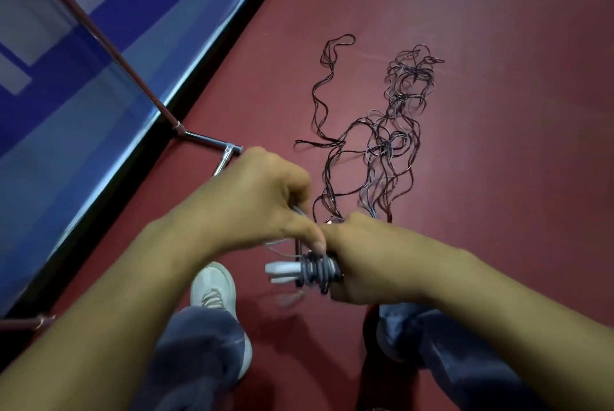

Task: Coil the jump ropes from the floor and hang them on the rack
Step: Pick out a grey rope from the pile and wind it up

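My right hand [355,264] grips a jump rope's white handles [282,272], which point left, with grey cord wound in several turns [320,272] around them. My left hand [262,201] sits just above, its fingers closed on a stretch of that cord near the coil. Beyond my hands, a tangle of thin dark jump ropes [395,131] lies spread on the red floor [498,111], with one long loop [327,85] trailing off on its left side. The rack's metal base bar [212,142] and its slanted pole [99,35] stand at the left.
A blue padded wall [83,118] with a black bottom edge runs diagonally along the left. My two legs in grey trousers and a white shoe [216,291] are below my hands. Another rack foot [36,322] pokes in at the lower left.
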